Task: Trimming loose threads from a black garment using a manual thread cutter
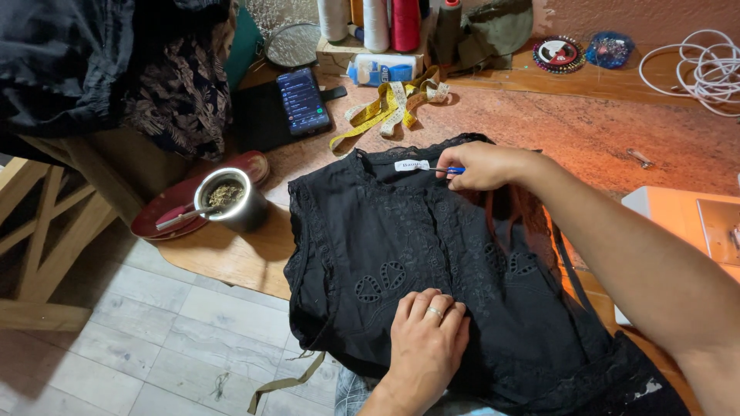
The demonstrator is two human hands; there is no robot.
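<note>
A black embroidered garment (pixel 401 254) lies spread over the edge of the wooden table (pixel 231 254). My left hand (pixel 428 339), with a ring on one finger, presses flat on the cloth near its lower middle. My right hand (pixel 482 166) is at the neckline, fingers closed on a small blue-handled tool (pixel 451 170) whose thin metal tip points at the white label (pixel 412 165).
A yellow tape measure (pixel 389 108), a phone (pixel 302 100), thread spools (pixel 378 23), a metal cup with a straw (pixel 225 199) on a red plate (pixel 166 212), a white cable (pixel 705 69) and an orange-lit sewing machine (pixel 694 223) surround the garment. Dark cloth (pixel 92 69) piles at the left.
</note>
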